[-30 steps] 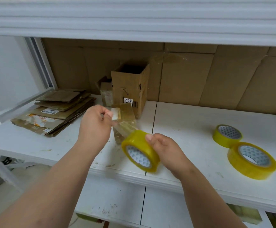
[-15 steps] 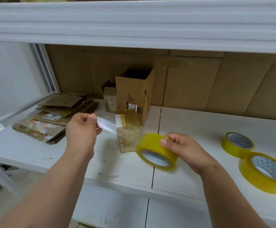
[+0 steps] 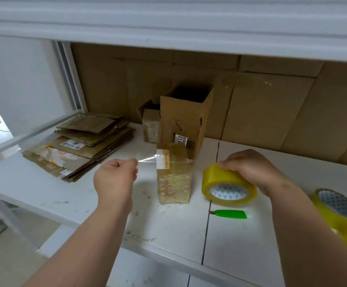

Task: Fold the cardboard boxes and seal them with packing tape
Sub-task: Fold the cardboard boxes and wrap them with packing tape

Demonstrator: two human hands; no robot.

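My right hand (image 3: 249, 169) grips a yellow roll of packing tape (image 3: 228, 186) just above the white table. My left hand (image 3: 114, 179) pinches the free end of a clear tape strip (image 3: 149, 159), which stretches from the roll across the top of a small taped cardboard box (image 3: 173, 179) standing upright between my hands. A taller open cardboard box (image 3: 186, 119) stands behind it. A stack of flattened cardboard boxes (image 3: 79, 146) lies at the left.
A green utility knife (image 3: 229, 214) lies on the white table (image 3: 168, 224) in front of the roll. Two more yellow tape rolls (image 3: 338, 208) sit at the right edge. Another small box (image 3: 150, 126) stands at the back. A white shelf overhangs above.
My hands have moved apart, drawing out a longer strip of tape. The roll went right and down towards the table; the strip now spans the small box's top.
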